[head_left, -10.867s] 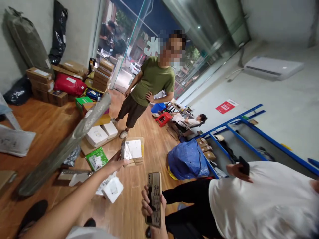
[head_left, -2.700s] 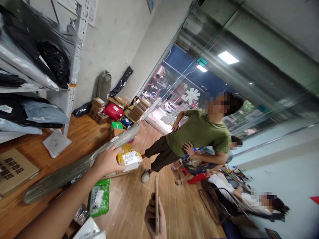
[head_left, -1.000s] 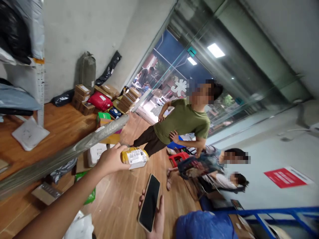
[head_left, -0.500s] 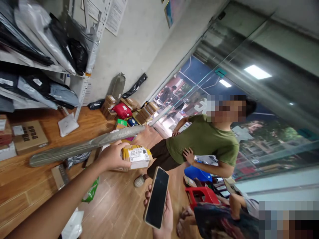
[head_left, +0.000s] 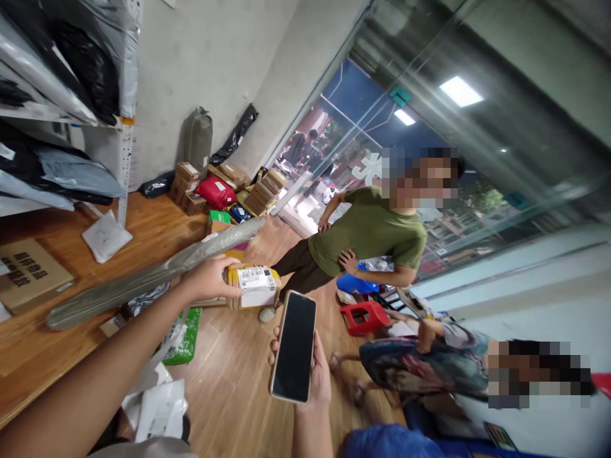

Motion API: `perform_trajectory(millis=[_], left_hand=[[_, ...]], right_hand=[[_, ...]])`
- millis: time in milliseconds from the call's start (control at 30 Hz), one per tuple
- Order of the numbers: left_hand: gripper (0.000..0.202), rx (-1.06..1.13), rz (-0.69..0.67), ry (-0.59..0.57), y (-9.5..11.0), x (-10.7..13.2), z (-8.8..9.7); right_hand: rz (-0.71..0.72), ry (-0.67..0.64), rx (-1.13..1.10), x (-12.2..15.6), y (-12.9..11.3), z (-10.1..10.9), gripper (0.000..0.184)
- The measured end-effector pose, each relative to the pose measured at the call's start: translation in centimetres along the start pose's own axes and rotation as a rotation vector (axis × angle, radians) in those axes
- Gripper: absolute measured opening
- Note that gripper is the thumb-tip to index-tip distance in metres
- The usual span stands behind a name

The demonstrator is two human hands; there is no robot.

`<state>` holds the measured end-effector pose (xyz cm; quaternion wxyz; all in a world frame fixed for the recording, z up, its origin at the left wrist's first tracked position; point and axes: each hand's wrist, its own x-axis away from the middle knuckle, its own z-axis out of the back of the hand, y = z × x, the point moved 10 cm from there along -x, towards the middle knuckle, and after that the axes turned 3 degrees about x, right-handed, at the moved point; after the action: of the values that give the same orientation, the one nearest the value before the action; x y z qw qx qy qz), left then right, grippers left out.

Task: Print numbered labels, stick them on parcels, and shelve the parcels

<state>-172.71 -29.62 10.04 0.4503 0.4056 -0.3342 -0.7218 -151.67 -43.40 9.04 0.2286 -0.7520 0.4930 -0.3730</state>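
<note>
Right hand (head_left: 319, 378), lower centre of frame: fingers and thumb wrapped about a black-screened smartphone in a pale gold case (head_left: 293, 346). Phone stands nearly upright, leaning slightly, screen dark and facing the camera.

Left hand (head_left: 210, 280), left of centre: clamped on the left end of a small box-shaped parcel in yellow plastic (head_left: 252, 286). Parcel is held in the air near centre of frame, just above and left of the phone. White paper label on it, with barcode and a dark square printed mark; lower near face pale. Parcel appears closed; contents cannot be seen.

Lower left, below the left forearm: white plastic mailing bags (head_left: 160, 410), crumpled, one bearing printed text. Above them, on the wood-plank floor (head_left: 229, 375), a bright green plastic packet with a white label (head_left: 186, 337).

Left edge: closed brown cardboard carton with black lettering (head_left: 31, 273). Behind the parcel, a long grey plastic-wrapped roll (head_left: 143, 280) slants up toward centre.

Upper left: white metal shelving (head_left: 125, 168), two visible levels loaded with black, grey and white plastic bags. Farther back: stacked small brown boxes (head_left: 185, 187) beside a red plastic-wrapped bundle (head_left: 216, 192).
</note>
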Motion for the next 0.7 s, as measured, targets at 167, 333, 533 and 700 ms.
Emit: perform_trajectory(millis=[167, 333, 533, 700], left_hand=[[0.069, 0.020, -0.022, -0.053, -0.3, 0.2, 0.0], [0.069, -0.024, 0.005, -0.042, 0.3, -0.3, -0.1], [0.072, -0.182, 0.141, 0.061, -0.3, -1.0, -1.0], [0.075, -0.169, 0.191, 0.206, -0.5, -2.1, -3.6]], right_hand=[[-0.025, -0.027, -0.016, -0.2, 1.1, -2.1, 0.042], [-0.115, 0.040, 0.022, -1.4, 1.2, -0.6, 0.053], [-0.040, 0.000, 0.157, -3.5, -2.3, 1.0, 0.035], [0.088, -0.102, 0.296, -4.5, -6.2, 1.4, 0.064]])
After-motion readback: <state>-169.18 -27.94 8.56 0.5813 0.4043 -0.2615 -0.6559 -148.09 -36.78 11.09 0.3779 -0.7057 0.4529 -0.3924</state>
